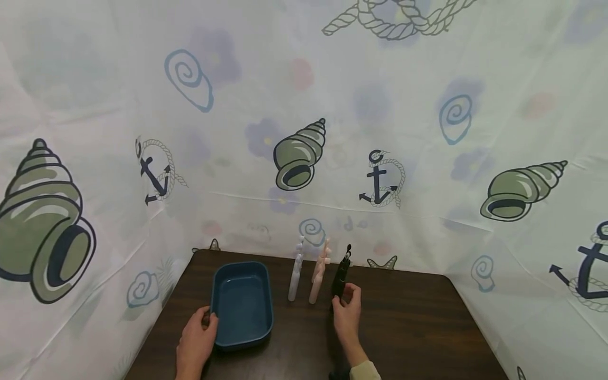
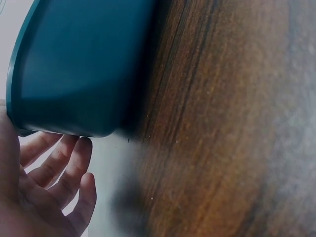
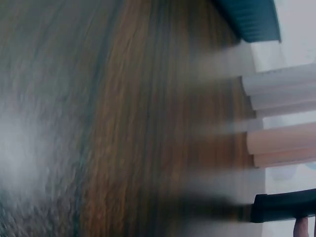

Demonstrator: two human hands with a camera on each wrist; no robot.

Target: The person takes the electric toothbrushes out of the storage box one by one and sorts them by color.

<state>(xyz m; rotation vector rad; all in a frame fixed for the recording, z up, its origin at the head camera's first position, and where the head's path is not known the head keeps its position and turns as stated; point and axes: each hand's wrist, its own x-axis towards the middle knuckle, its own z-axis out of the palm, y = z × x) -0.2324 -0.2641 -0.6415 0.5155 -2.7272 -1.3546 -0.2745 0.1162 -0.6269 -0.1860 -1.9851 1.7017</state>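
A deep blue rectangular bin [image 1: 266,316] stands on the left part of the dark wooden table. My left hand [image 1: 196,338] holds its left rim, thumb at the edge and fingers against the outer wall [image 2: 74,64]. To the bin's right, a slender white piece [image 1: 295,277] and a slender pink piece [image 1: 317,279] stand upright, with small knobs at their tops. Beside them is a similar black piece [image 1: 340,277]. The thumb and fingers of my right hand [image 1: 349,314] pinch it near its lower end. Whether its base touches the table cannot be made out.
The brown wood-grain table [image 1: 408,327] has rounded back corners and extends to the right of the black piece. A white cloth [image 1: 332,211] printed with shells and anchors hangs behind the table and along both sides.
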